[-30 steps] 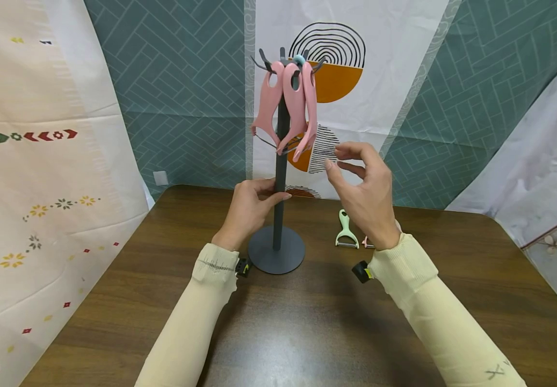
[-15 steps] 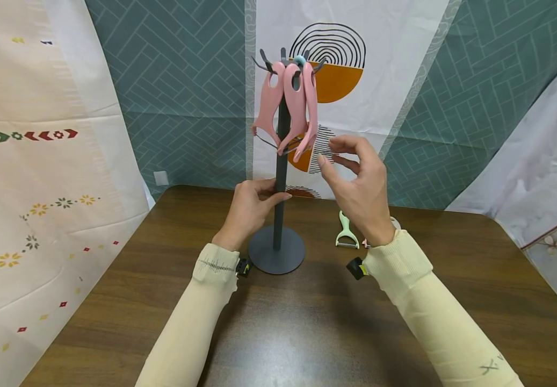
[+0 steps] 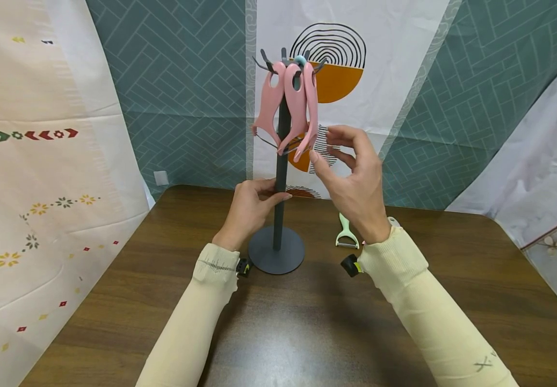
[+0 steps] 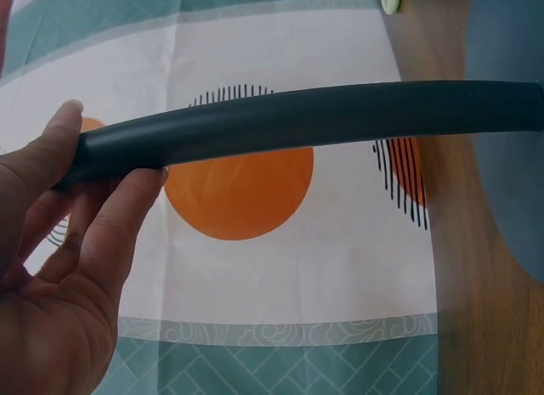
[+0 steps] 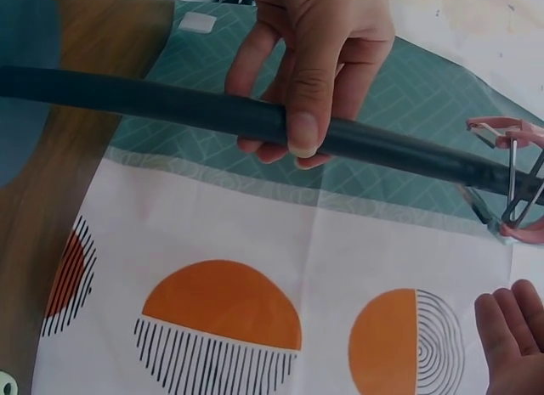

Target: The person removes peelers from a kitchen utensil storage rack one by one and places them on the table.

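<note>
In the head view, my left hand (image 3: 248, 210) grips the upright pole (image 3: 280, 174) of a dark grey stand with a round base (image 3: 276, 263). The left wrist view shows thumb and fingers (image 4: 106, 234) around that pole. From the hooks at its top hang three pink peelers (image 3: 295, 102), with a light blue piece (image 3: 300, 60) looped behind them, mostly hidden. My right hand (image 3: 359, 185) holds nothing; its fingers are loosely bent, the thumb tip close to the rightmost pink peeler. The right wrist view has those fingers (image 5: 510, 327) apart from the peelers' blades.
A light green peeler (image 3: 346, 236) lies on the brown wooden table (image 3: 278, 333), right of the stand. Something behind my right wrist is mostly covered, only a pale rounded end (image 3: 393, 221) showing. Patterned cloth (image 3: 186, 97) hangs behind the table.
My right hand has moved left and slightly up, closer to the hanging pink peelers. The left hand keeps its hold on the pole, and the stand has not moved.
</note>
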Available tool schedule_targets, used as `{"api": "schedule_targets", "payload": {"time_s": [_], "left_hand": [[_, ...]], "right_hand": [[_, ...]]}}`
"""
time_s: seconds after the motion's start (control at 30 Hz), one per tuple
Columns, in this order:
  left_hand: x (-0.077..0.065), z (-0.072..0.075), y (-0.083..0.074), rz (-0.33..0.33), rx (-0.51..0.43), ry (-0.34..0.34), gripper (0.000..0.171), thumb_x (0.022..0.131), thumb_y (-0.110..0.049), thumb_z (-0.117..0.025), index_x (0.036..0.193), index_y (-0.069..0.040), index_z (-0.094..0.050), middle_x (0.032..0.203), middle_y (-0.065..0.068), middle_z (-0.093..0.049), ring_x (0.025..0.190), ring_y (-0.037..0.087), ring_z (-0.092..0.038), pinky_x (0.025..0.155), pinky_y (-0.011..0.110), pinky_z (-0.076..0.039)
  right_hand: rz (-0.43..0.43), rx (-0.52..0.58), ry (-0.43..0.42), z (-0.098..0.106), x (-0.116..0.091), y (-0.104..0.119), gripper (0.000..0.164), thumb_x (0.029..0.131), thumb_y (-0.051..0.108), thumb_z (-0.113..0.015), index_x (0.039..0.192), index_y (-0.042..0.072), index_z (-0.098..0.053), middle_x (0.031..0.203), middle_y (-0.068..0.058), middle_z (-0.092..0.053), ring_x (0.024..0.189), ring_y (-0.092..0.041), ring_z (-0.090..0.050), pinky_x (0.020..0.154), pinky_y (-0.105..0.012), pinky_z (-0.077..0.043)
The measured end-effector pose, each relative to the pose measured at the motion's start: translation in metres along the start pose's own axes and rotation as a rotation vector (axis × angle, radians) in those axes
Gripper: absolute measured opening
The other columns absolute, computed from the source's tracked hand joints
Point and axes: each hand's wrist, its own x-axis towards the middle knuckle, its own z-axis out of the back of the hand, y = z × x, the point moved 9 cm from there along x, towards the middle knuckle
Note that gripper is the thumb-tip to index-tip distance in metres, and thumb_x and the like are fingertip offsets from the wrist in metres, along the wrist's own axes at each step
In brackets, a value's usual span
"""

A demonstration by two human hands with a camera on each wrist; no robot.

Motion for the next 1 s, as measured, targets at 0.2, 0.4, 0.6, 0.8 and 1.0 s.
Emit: {"api": "schedule_targets", "payload": {"time_s": [0.2,0.4,0.6,0.8,1.0], "left_hand": [[0.001,0.0,0.001,0.003,-0.002,0.005,0.031,0.09,-0.017,-0.078,0.119,-0.005,-0.076,0.104,0.013,-0.079,0.092,0.025,-0.078,0.084,0.035,-0.063],[0.001,0.001,0.001,0.003,-0.001,0.003,0.031,0.09,-0.018,-0.078,0.119,-0.006,-0.076,0.104,0.012,-0.079,0.092,0.024,-0.078,0.085,0.034,-0.063],[0.001,0.001,0.001,-0.003,0.01,0.003,0.031,0.091,-0.018,-0.078,0.119,-0.006,-0.076,0.104,0.012,-0.079,0.091,0.023,-0.078,0.084,0.034,-0.063],[0.0,0.002,-0.001,-0.017,0.023,0.001,0.031,0.091,-0.019,-0.078,0.119,-0.006,-0.076,0.103,0.011,-0.079,0.092,0.023,-0.078,0.084,0.034,-0.063],[0.0,0.001,0.001,0.0,0.024,0.005,0.032,0.091,-0.02,-0.078,0.12,-0.007,-0.076,0.103,0.01,-0.079,0.092,0.022,-0.078,0.086,0.036,-0.063]], "right_hand": [[0.018,0.035,0.005,-0.004,0.002,0.005,0.046,0.089,0.001,-0.072,0.131,-0.008,-0.056,0.128,-0.022,-0.058,0.117,-0.022,-0.059,0.109,-0.041,-0.052],[0.026,0.05,0.015,-0.01,0.004,0.009,0.049,0.088,0.001,-0.074,0.133,-0.007,-0.054,0.131,-0.021,-0.056,0.119,-0.024,-0.057,0.11,-0.041,-0.051],[0.032,0.064,0.036,-0.017,0.005,0.014,0.051,0.088,0.001,-0.073,0.134,-0.008,-0.053,0.131,-0.023,-0.054,0.12,-0.028,-0.055,0.112,-0.042,-0.05],[0.045,0.079,0.064,-0.024,0.005,0.019,0.054,0.086,0.0,-0.076,0.135,-0.007,-0.053,0.132,-0.022,-0.053,0.119,-0.023,-0.054,0.112,-0.04,-0.05],[0.037,0.072,0.07,-0.027,0.004,0.017,0.057,0.086,0.0,-0.077,0.137,-0.005,-0.052,0.13,-0.021,-0.052,0.118,-0.022,-0.055,0.11,-0.039,-0.051]]}}
